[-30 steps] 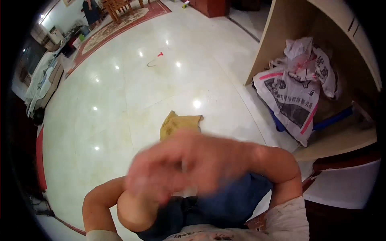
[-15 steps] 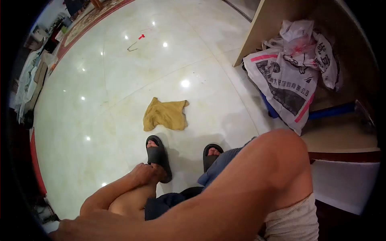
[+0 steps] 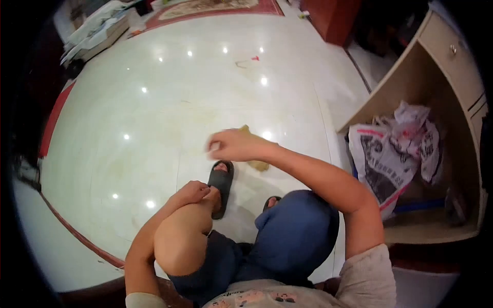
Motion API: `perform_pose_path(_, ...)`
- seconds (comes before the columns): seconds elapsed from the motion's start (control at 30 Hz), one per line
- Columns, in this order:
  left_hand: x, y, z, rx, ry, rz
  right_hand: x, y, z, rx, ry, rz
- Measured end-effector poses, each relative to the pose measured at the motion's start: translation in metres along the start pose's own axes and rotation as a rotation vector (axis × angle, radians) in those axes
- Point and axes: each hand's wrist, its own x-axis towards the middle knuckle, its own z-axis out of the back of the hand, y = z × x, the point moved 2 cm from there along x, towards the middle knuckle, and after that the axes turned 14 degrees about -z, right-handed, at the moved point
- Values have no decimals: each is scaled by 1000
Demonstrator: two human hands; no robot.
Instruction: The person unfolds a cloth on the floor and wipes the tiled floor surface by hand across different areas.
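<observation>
My right hand [image 3: 231, 145] reaches out over the floor in front of my knees, slightly blurred. Its fingers curl loosely, with a gap between thumb and fingers, and I see nothing held in it. Beyond and below it lies a mustard-yellow cloth [image 3: 259, 165] on the floor, mostly hidden by the hand and wrist. My left hand [image 3: 192, 193] rests on my bare left leg just below the knee, its fingers draped over the shin. Black slippers [image 3: 221, 179] are on my feet near the cloth.
Printed plastic bags [image 3: 385, 164] fill an open cabinet [image 3: 436, 51] on the right. A small red-ended item [image 3: 255, 58] lies on the shiny tiled floor [image 3: 154, 113]. A patterned rug [image 3: 205, 8] is at the far side, with a dark red block [image 3: 336, 20] beside it.
My right arm has swung from across my body at the lower left to forward over the cloth. My left hand stays on my leg. The view has shifted, showing more floor and cabinet.
</observation>
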Motion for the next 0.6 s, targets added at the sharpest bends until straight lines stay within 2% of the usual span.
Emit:
perform_pose_path(0.03, -4, -4, -1, 4, -25, 3, 5, -38, -7, -27, -99, -4)
perform_pose_path(0.1, -13, -9, -3, 14, -77, 14, -19, -52, -14, -347, -140, -169)
perform_pose_path(0.2, -31, -18, -11, 20, -147, 45, -48, -47, -31, -247, 340, -364)
perform_pose_path(0.3, -60, -29, -19, 10, -201, 91, -52, -30, -36, -580, 172, -119)
perform_pose_path(0.4, -91, -33, -34, -18, -235, 140, -53, -14, -45, -607, 214, -117)
perform_pose_path(0.53, -117, -23, -60, -74, -242, 195, -42, -36, -61, -735, 318, -36)
perform_pose_path(0.6, -119, -16, -70, -95, -235, 205, -29, -49, -65, -828, 357, -108)
